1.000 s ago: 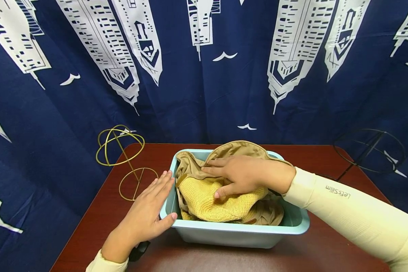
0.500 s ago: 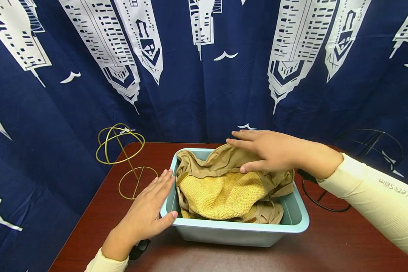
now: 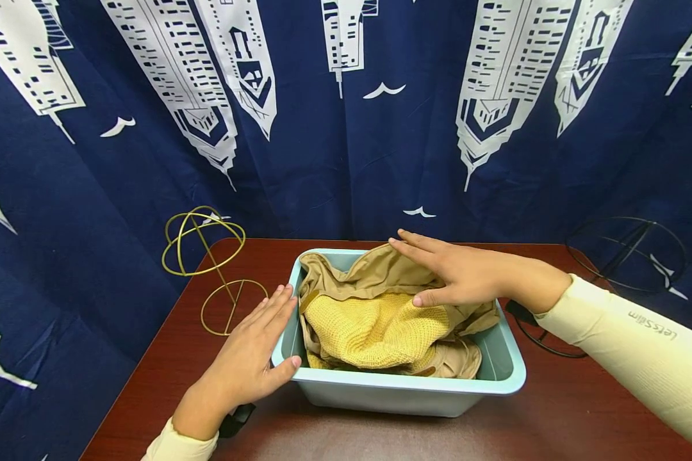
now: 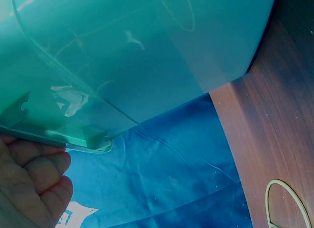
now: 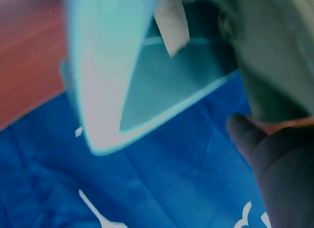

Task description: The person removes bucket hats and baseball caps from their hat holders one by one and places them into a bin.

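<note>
Since half a second ago my right hand point(image 3: 467, 272) dropped flat, seemingly touching the tan cloth point(image 3: 375, 272); left hand point(image 3: 254, 358), fingers straight, steadies the bin point(image 3: 403, 394).

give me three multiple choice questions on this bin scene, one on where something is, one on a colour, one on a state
1. Where does the gold wire stand sit?
A. inside the bin
B. on the table, left of the bin
C. under the right hand

2. What colour is the knitted cloth in the bin?
A. yellow
B. red
C. white

3. How does the left hand lie?
A. curled in a fist above the table
B. pinching the tan cloth
C. fingers straight, flat against the bin's left wall

Answers:
1. B, the head view shows it on the table beside the light blue bin.
2. A, it is yellow, lying on the tan cloth.
3. C, the fingers lie straight along the wall with the thumb at the rim, while the right hand rests on the tan cloth.
</note>
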`<state>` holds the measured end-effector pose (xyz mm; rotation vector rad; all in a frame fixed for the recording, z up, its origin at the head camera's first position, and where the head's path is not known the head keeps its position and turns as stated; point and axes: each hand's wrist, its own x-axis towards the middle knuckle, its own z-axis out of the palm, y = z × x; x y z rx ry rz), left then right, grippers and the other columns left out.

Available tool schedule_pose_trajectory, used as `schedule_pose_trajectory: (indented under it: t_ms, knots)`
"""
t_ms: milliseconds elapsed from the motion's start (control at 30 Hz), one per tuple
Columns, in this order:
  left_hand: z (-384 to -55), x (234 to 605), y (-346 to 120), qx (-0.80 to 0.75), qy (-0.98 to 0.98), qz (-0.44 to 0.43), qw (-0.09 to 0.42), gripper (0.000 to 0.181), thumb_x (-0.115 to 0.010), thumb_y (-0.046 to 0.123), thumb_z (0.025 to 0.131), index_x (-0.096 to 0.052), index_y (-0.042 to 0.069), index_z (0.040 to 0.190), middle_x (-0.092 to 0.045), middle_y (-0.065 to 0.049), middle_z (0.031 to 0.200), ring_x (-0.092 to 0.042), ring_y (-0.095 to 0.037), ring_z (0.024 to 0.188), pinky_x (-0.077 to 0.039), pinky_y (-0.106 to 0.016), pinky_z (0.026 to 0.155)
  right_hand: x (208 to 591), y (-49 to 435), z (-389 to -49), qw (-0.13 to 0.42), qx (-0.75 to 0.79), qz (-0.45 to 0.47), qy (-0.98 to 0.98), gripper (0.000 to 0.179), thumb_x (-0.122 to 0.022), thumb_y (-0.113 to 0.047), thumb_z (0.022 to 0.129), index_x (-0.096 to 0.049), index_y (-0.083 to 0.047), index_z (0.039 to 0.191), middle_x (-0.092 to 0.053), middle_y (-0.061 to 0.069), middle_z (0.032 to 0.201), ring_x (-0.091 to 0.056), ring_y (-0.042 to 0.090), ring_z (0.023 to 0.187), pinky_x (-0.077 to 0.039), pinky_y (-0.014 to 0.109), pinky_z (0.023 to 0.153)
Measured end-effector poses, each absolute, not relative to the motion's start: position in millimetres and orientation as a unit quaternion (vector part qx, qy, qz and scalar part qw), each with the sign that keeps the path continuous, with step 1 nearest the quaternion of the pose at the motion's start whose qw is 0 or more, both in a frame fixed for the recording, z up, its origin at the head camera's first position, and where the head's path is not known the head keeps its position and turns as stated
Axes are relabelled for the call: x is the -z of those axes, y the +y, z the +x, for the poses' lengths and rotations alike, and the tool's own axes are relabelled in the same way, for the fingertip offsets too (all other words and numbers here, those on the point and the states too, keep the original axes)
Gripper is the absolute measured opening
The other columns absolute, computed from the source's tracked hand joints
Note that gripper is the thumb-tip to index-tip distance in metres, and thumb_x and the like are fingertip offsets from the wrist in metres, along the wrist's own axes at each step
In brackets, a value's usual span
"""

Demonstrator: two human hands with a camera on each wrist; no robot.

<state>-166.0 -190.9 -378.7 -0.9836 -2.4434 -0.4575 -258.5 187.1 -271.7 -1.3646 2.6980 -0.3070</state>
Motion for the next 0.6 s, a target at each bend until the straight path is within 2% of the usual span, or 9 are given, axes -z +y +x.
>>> schedule_pose_trajectory:
  t_ms: [133, 333, 500, 600]
  knots:
    - [-166.3, 379.5, -191.7, 0.167, -0.887, -0.361, 0.234, 0.078, -0.062, 0.042, 0.086, -0.044, -0.008, 0.143, -0.035, -0.022, 0.155, -0.031, -0.033, 0.145, -0.029, -0.047, 0.115, 278.4, 178.4, -260.9, 0.069, 0.123, -0.458, 0.878, 0.094, -0.061, -0.056, 0.093, -0.007, -0.020, 0.161, 0.001, 0.012, 0.166, -0.013, 0.035, 0.149, -0.026, 0.055, 0.114]
    - [-166.6, 380.2, -193.4, 0.168, -0.885, -0.363, 0.240, 0.078, -0.059, 0.044, 0.088, -0.045, -0.009, 0.143, -0.036, -0.022, 0.155, -0.032, -0.034, 0.144, -0.030, -0.048, 0.115, 278.7, 162.5, -261.2, 0.069, 0.119, -0.487, 0.862, 0.097, -0.063, -0.057, 0.091, -0.007, -0.020, 0.161, 0.008, 0.007, 0.166, -0.005, 0.031, 0.150, -0.026, 0.054, 0.115]
    - [-167.5, 379.0, -193.3, 0.167, -0.885, -0.363, 0.237, 0.078, -0.059, 0.044, 0.088, -0.045, -0.009, 0.143, -0.035, -0.021, 0.155, -0.031, -0.033, 0.145, -0.030, -0.048, 0.115, 277.9, 141.0, -261.1, 0.046, 0.089, -0.520, 0.849, 0.097, -0.061, -0.059, 0.091, -0.006, -0.022, 0.161, 0.014, 0.002, 0.165, 0.008, 0.025, 0.151, -0.022, 0.052, 0.117]
    - [-167.8, 378.5, -193.1, 0.167, -0.886, -0.363, 0.234, 0.078, -0.058, 0.045, 0.089, -0.045, -0.009, 0.143, -0.035, -0.021, 0.155, -0.031, -0.034, 0.144, -0.030, -0.048, 0.115, 281.1, 125.6, -262.6, 0.024, 0.067, -0.553, 0.830, 0.097, -0.057, -0.062, 0.091, -0.007, -0.019, 0.161, 0.018, 0.003, 0.164, 0.012, 0.027, 0.150, -0.019, 0.054, 0.118]
